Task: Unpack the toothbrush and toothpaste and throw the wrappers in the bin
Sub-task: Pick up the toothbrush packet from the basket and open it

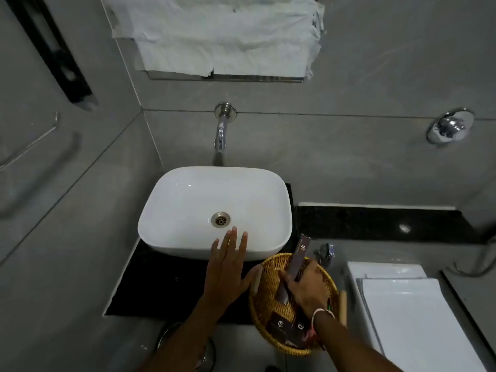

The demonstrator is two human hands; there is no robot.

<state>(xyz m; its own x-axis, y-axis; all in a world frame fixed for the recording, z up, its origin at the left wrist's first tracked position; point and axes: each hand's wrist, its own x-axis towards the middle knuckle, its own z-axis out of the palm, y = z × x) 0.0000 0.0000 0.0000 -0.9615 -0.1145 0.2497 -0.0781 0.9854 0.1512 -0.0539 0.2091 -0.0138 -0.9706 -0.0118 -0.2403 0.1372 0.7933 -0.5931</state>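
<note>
A round wicker basket sits on the black counter to the right of the white basin. My right hand is inside it, shut on a long dark brown packet with a small logo, whose top end sticks up past the basket's rim. More small dark brown packets lie in the basket's near part. My left hand is open, fingers spread, hovering over the basin's front rim just left of the basket. A round steel bin shows on the floor below the counter, partly hidden by my left forearm.
The white basin stands on a black counter, with a wall tap above it. A white toilet cistern and lid lie right of the basket. A paper-covered mirror hangs on the wall, a chrome knob to the right.
</note>
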